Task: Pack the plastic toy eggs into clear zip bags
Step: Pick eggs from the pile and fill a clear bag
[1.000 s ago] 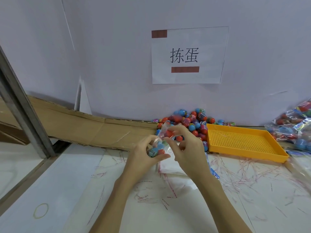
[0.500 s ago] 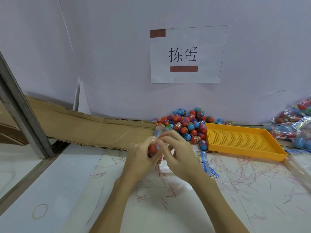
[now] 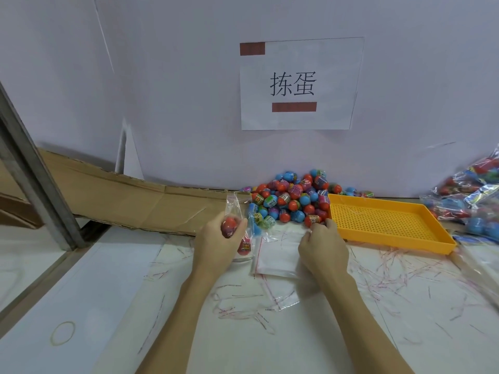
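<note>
One filled bag (image 3: pixel 237 233) sits clenched in our left hand (image 3: pixel 218 244) at frame centre, red eggs inside. Our right hand (image 3: pixel 321 247) pinches the top of the empty bag stack (image 3: pixel 278 255) below the egg pile (image 3: pixel 291 201). Next, we judge: set aside the full bag, peel one fresh.

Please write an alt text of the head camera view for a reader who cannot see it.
A person's left hand holds a clear zip bag with toy eggs inside, while the right hand rests on a stack of empty clear bags on the white table. Behind are a pile of colourful toy eggs, an empty orange tray, and filled bags at far right.
</note>
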Available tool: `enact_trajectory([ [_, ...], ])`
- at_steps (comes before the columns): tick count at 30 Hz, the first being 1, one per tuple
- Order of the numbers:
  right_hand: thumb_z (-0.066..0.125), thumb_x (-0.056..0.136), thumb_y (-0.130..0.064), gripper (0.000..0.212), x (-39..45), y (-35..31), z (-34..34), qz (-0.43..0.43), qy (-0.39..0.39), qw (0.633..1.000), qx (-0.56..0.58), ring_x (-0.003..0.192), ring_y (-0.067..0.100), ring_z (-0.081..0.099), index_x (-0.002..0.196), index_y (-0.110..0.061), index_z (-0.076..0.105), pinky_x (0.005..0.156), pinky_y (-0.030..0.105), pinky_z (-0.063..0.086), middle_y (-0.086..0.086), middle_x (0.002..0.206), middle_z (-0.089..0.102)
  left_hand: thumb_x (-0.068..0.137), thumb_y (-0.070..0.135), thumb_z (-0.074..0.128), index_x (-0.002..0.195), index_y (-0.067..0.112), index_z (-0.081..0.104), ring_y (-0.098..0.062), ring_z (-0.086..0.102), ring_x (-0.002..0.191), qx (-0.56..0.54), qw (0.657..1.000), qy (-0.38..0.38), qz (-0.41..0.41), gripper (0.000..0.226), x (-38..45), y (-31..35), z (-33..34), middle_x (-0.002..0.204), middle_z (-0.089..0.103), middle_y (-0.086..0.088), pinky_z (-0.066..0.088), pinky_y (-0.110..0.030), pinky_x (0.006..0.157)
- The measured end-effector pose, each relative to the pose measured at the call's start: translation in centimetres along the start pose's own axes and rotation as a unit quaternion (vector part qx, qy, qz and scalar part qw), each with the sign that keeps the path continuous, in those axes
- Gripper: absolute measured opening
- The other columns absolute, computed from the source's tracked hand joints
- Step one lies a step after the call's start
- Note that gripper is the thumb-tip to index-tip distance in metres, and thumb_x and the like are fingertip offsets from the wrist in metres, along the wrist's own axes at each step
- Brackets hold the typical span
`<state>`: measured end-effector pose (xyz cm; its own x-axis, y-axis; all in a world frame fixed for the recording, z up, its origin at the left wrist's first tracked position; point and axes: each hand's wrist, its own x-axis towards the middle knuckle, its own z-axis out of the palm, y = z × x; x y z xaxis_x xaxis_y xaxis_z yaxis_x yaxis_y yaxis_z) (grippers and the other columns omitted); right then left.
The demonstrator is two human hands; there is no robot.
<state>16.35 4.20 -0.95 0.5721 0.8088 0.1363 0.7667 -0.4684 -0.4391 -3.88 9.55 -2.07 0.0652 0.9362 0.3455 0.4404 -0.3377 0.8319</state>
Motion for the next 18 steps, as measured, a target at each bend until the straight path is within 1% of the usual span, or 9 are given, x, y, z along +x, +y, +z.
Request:
enact_trajectory([
  [2,0.055,0.1,-0.016,0.006,-0.1,-0.4,0.0,0.017,-0.024,0.999,-0.025,0.085,0.021,0.055,0.094,-0.014,0.054,0.064,0.03,0.041,0.009,0.161,0.032,0.095,0.043,0.07,0.1,0.025,0.068,-0.008,0.067,0.073,0.001,1.0,-0.003,0.0,0.019,0.0,0.1,0.0,0.082,0.067,0.012,0.049,-0.006,0.055],
  [4,0.057,0.098,-0.011,0.008,0.0,-0.5,0.0,0.024,-0.031,0.999,-0.038,0.081,0.021,0.05,0.093,-0.015,0.052,0.059,0.028,0.036,0.009,0.163,0.026,0.095,0.042,0.071,0.1,0.025,0.068,-0.006,0.066,0.073,0.004,1.0,-0.009,0.0,0.018,-0.1,0.1,0.0,0.081,0.066,0.013,0.049,-0.006,0.055],
  [7,0.057,0.098,-0.008,0.003,0.1,-0.1,0.0,0.013,-0.009,1.0,-0.009,0.079,0.021,0.052,0.097,-0.011,0.057,0.064,0.03,0.044,0.01,0.149,0.038,0.095,0.041,0.071,0.103,0.027,0.066,-0.004,0.064,0.073,0.01,1.0,-0.017,0.0,0.017,-0.1,0.2,0.1,0.082,0.064,0.017,0.048,-0.004,0.054],
  [9,0.056,0.099,-0.01,0.015,0.3,0.2,0.1,-0.004,0.011,0.999,0.042,0.082,0.02,0.054,0.112,-0.01,0.063,0.075,0.032,0.051,0.011,0.138,0.043,0.095,0.042,0.07,0.104,0.026,0.067,-0.005,0.065,0.075,0.012,1.0,-0.018,0.0,0.019,-0.1,0.2,0.1,0.084,0.065,0.017,0.047,-0.003,0.054],
  [11,0.057,0.101,-0.014,0.028,0.2,0.1,0.2,-0.025,0.024,0.994,0.103,0.088,0.02,0.055,0.128,-0.016,0.058,0.079,0.032,0.052,0.011,0.133,0.046,0.095,0.042,0.07,0.106,0.025,0.068,-0.007,0.066,0.076,0.009,1.0,-0.015,0.001,0.02,0.0,0.2,0.0,0.084,0.066,0.015,0.048,-0.004,0.055],
  [12,0.058,0.101,-0.016,0.031,0.1,-0.1,0.2,-0.038,0.034,0.99,0.132,0.09,0.02,0.056,0.131,-0.019,0.054,0.079,0.031,0.053,0.01,0.13,0.047,0.095,0.042,0.07,0.106,0.024,0.069,-0.008,0.067,0.077,0.003,1.0,-0.015,0.0,0.021,-0.1,0.2,0.0,0.084,0.067,0.014,0.049,-0.005,0.055],
  [14,0.06,0.1,-0.02,0.03,0.0,-0.5,0.3,-0.071,0.068,0.976,0.192,0.092,0.018,0.058,0.129,-0.022,0.053,0.078,0.029,0.054,0.007,0.123,0.052,0.095,0.041,0.07,0.106,0.023,0.069,-0.01,0.068,0.079,-0.007,1.0,-0.016,-0.002,0.021,-0.1,0.4,-0.1,0.086,0.068,0.012,0.052,-0.009,0.056],
  [16,0.061,0.101,-0.02,0.022,-0.2,-1.0,0.3,-0.114,0.101,0.955,0.255,0.089,0.014,0.061,0.122,-0.023,0.055,0.076,0.03,0.057,0.003,0.115,0.059,0.094,0.042,0.071,0.103,0.027,0.069,-0.01,0.069,0.081,-0.013,1.0,-0.024,-0.002,0.018,-0.2,0.5,-0.2,0.088,0.068,0.013,0.053,-0.01,0.058],
  [18,0.063,0.1,-0.021,0.021,-0.7,-1.7,0.0,-0.153,0.116,0.919,0.344,0.076,0.012,0.067,0.117,-0.028,0.054,0.064,0.028,0.059,-0.003,0.105,0.064,0.09,0.045,0.075,0.094,0.035,0.067,-0.007,0.069,0.079,-0.029,0.999,-0.035,0.0,0.013,-0.3,0.8,-0.2,0.086,0.068,0.015,0.053,-0.011,0.057],
])
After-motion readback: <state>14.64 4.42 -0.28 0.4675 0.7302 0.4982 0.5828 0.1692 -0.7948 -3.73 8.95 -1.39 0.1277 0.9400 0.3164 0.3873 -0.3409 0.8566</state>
